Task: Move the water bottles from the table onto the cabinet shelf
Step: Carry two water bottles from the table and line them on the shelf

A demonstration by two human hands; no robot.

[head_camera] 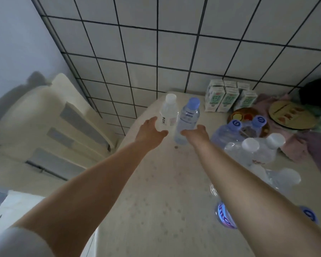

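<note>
The tiled wall (pixel 174 43), white squares with dark grout, rises behind the table (pixel 156 201) and fills the upper part of the view. The table itself has a pale, faintly speckled top. Off the table's left edge stands a cream cabinet (pixel 50 130) with grey slots down its front.

Both bare arms reach out over the table toward its far edge. The left hand (pixel 148 131) wraps around the lower part of a clear bottle with a white cap (pixel 168 112), thumb curled toward its base. The right hand (pixel 195 135) grips the lower part of a bottle with a blue cap (pixel 188 117); its fingers are hidden behind the bottle, so only the thumb side shows. The two bottles stand upright, just beside each other, near the table's far edge at the wall.

To the right of that pair on the table sits a cluster of more bottles (pixel 248 145), some with blue caps, some white, and a few lie partly under the right forearm. At the table's far right corner stand green and white cartons (pixel 228 98), touching the wall. Near them lie a round tin (pixel 293 115) and crumpled pink cloth (pixel 300 147).
</note>
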